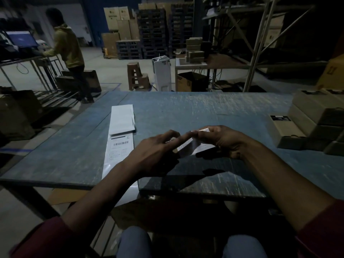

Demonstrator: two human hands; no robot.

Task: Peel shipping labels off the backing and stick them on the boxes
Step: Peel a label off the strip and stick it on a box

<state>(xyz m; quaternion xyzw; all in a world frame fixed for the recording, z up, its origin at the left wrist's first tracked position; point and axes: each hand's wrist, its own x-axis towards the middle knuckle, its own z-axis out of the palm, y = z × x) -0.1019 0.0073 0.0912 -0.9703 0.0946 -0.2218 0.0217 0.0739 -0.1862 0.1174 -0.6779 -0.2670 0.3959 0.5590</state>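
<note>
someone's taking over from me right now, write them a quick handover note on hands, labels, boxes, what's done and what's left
Both hands hold one white label piece above the blue table: right hand grips it, left hand works its edge with the fingertips. Whether it is peeled yet cannot be told.
The label strip lies flat on the table's left side, one printed label on it, with spent white backing beyond it.
The boxes are stacked at the right edge.
Done: none visibly labelled with this piece.
Left: finish peeling, stick it on a box, then go on with the strip.
</note>
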